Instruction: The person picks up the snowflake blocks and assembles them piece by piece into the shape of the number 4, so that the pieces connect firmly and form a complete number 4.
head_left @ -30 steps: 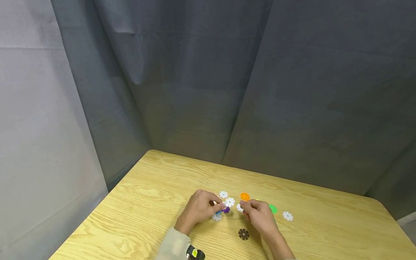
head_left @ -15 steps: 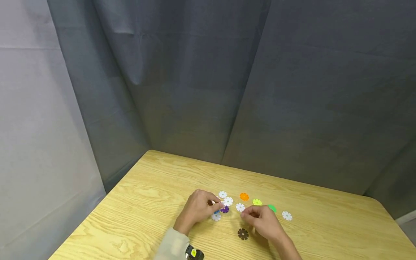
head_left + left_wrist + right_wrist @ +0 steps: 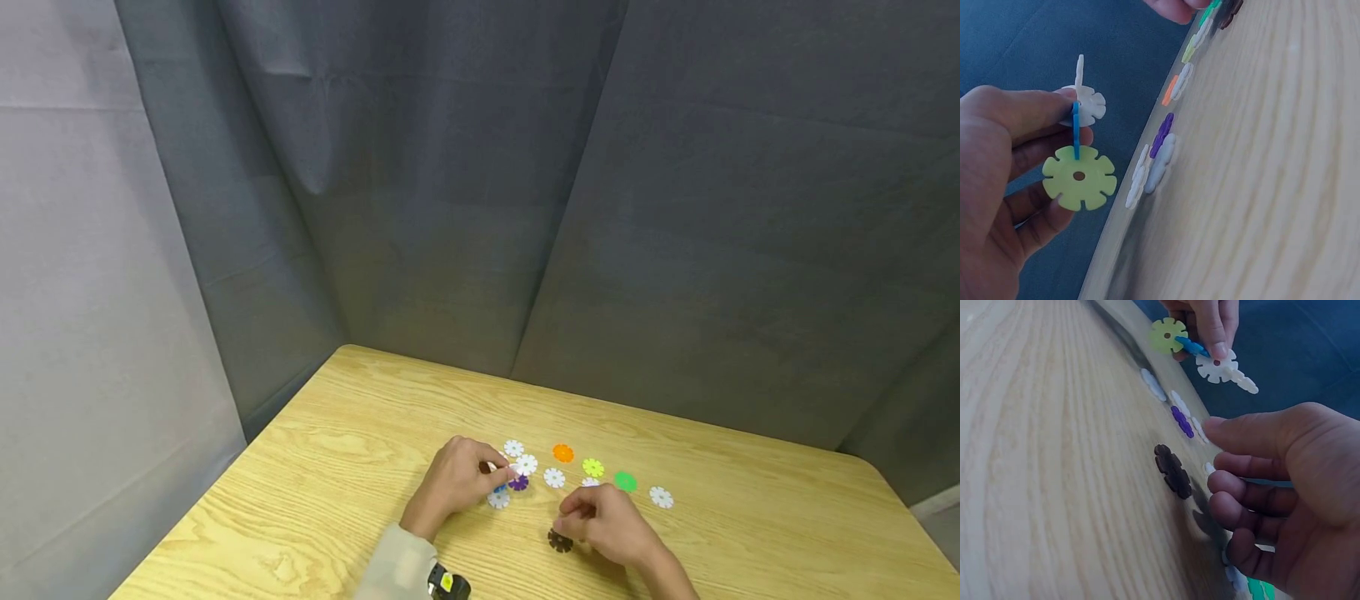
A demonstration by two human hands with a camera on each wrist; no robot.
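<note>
Head view: left hand (image 3: pixel 457 482) sat at ~9 o'clock of the disc scatter on the table (image 3: pixel 315 467), fingers curled round a small joined cluster of discs (image 3: pixel 501 482), barely visible here. It hadn't shifted vs 1 s ago. Right hand (image 3: pixel 603 525) had changed: it was up by the white disc (image 3: pixel 554 477) w/ fingertips at the cluster, and had since pulled back toward 6 o'clock, now just beside the dark brown disc (image 3: pixel 559 542), thumb & fingers bent over it. Contact couldn't be told from this view. Orange disc (image 3: pixel 563 452), yellow-green disc (image 3: pixel 593 467), green disc (image 3: pixel 626 481) and far white disc (image 3: pixel 661 497) lay flat at 12–3 o'clock, uncovered again.

Left wrist view: thumb & fingers (image 3: pixel 1029 112) pinched the cluster: lime disc (image 3: pixel 1079 177), blue disc (image 3: pixel 1075 130) edge-on, white disc on top (image 3: pixel 1088 105). Held off the table.

Right wrist view: fingers (image 3: pixel 1241 487) loosely curled, not closed on anything; brown disc (image 3: pixel 1172 470) lay flat at ~9 o'clock of the fingertips, near but apart.

Reading: the right hand looked to be going for the brown disc as the next piece for the cluster; pick not yet made.
</note>
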